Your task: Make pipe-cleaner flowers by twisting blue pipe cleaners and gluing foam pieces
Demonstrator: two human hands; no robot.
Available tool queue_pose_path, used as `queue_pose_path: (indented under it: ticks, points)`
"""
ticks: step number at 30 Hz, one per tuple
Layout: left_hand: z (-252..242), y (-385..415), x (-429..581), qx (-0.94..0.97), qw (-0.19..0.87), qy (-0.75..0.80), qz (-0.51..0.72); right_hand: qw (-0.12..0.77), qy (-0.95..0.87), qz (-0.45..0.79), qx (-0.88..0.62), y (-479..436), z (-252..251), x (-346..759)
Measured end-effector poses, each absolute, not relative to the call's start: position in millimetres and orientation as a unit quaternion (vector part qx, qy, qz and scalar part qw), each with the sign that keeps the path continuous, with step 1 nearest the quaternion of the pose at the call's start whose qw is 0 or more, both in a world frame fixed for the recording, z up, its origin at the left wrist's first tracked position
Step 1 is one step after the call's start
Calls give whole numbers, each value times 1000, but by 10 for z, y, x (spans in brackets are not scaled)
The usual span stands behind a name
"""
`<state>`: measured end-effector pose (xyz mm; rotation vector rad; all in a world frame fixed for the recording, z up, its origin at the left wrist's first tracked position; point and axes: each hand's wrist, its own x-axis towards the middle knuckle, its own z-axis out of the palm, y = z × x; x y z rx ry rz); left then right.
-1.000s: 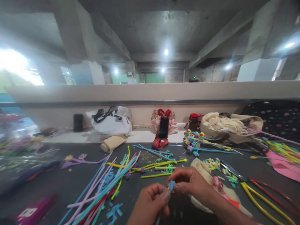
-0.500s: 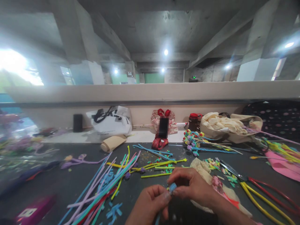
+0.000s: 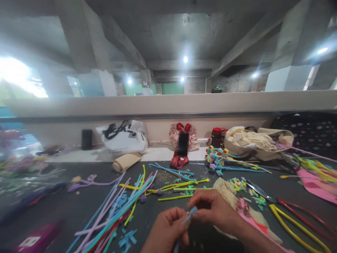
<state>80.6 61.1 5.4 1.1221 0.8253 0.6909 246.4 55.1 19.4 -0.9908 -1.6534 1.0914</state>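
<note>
Both of my hands meet at the front middle, fingertips pinched together around a light blue pipe cleaner (image 3: 193,211). My left hand (image 3: 171,225) grips it from the left, and a blue length shows below these fingers. From the right, my right hand (image 3: 214,209) pinches the same blue piece between thumb and fingers. A bit of yellow shows at the pinch; the fingers hide the rest. Yellow-green pipe cleaners (image 3: 175,198) lie just beyond the hands. Short blue cut pieces (image 3: 128,238) are scattered to the left, near a bundle of long coloured pipe cleaners (image 3: 116,219).
Large scissors (image 3: 275,201) with red and yellow handles lie at the right. Beside my right forearm is a beige cloth (image 3: 223,186). A bunch of pipe-cleaner flowers (image 3: 216,158), a white bag (image 3: 126,138) and a dark bottle (image 3: 217,137) sit farther back. A magenta box (image 3: 39,237) is front left.
The blue piece has tilted slightly and shifted a little left between my fingertips. Both hands keep nearly the same place and grip.
</note>
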Motion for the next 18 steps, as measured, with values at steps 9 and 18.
queue_pose_path:
  ticks: [9, 18]
  points:
    - [56, 612, 796, 456, 762, 333, 316, 471, -583, 551, -368, 595, 179, 2508]
    - [146, 587, 776, 449, 764, 330, 325, 459, -570, 563, -384, 551, 87, 2349]
